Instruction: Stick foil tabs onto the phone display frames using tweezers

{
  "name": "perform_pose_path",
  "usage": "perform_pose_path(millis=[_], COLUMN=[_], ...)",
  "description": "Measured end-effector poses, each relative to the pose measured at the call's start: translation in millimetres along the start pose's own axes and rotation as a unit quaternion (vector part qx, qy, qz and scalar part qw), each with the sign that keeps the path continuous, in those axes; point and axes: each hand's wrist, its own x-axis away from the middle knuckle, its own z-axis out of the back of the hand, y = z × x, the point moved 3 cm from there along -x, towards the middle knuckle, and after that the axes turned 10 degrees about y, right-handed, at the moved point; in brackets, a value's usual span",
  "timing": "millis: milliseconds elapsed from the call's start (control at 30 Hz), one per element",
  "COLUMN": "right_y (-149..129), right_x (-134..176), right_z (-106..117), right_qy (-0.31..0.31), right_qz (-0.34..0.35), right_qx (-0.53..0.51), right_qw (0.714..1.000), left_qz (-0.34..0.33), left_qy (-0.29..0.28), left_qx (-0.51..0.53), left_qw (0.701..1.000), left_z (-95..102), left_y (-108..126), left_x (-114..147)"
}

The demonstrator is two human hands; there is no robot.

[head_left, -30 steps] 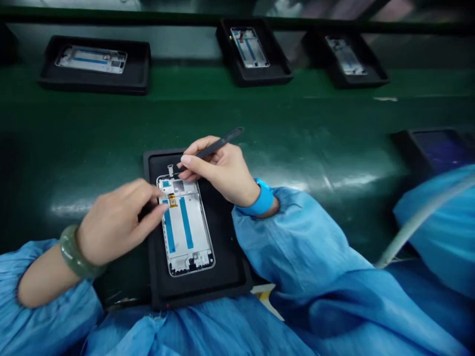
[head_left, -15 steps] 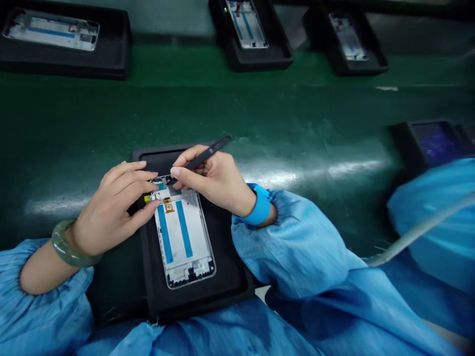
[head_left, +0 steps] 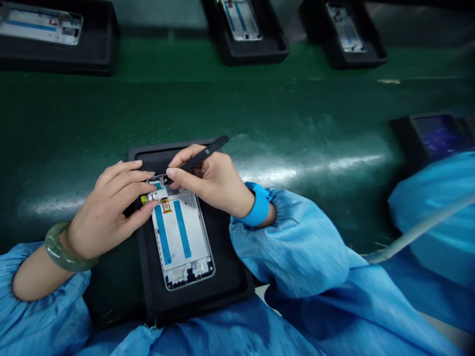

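A silvery phone frame (head_left: 193, 222) with two blue strips lies in a black foam tray (head_left: 232, 269) before me. Near its top sits a small orange flex cable (head_left: 167, 205). My right hand (head_left: 217, 183) grips black tweezers (head_left: 206, 152), their tips pointing down at the frame's top end, where my fingers partly hide them. My left hand (head_left: 111, 207) is open, fingers stretched out, with the fingertips and thumb at the frame's upper left edge. By those fingertips shows a small yellow-green tab (head_left: 144, 199).
Across the green bench (head_left: 260, 104), more phone frames rest in black trays: a left tray (head_left: 98, 47), a middle tray (head_left: 274, 47) and a right tray (head_left: 376, 54). At right, another person's blue sleeve (head_left: 434, 198) and a pale cable (head_left: 415, 232) lie near a dark tray (head_left: 408, 141).
The view has shifted slightly, so the far trays appear a little higher and further left. Both hands keep nearly the same places at the phone frame's top; the tweezers are still held.
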Motion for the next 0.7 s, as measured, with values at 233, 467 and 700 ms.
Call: perform_pose_path(millis=[233, 467, 700], right_y=[-2.3, -4.8, -12.3], right_x=[0.1, 1.4, 2.1], right_z=[1.4, 1.3, 3.4], right_qy=[-0.004, -0.010, 0.032], right_qz=[0.038, 0.059, 0.094], right_qx=[0.048, 0.080, 0.050], right_qw=[0.998, 0.995, 0.994], left_qz=[-0.034, -0.055, -0.033], left_qy=[-0.005, -0.035, -0.033], left_qx=[-0.019, -0.056, -0.118], left_qw=[0.999, 0.996, 0.992], left_z=[-0.9, -3.6, -3.2], left_y=[1.0, 2.5, 17.1], left_x=[-0.2, 2.5, 1.6])
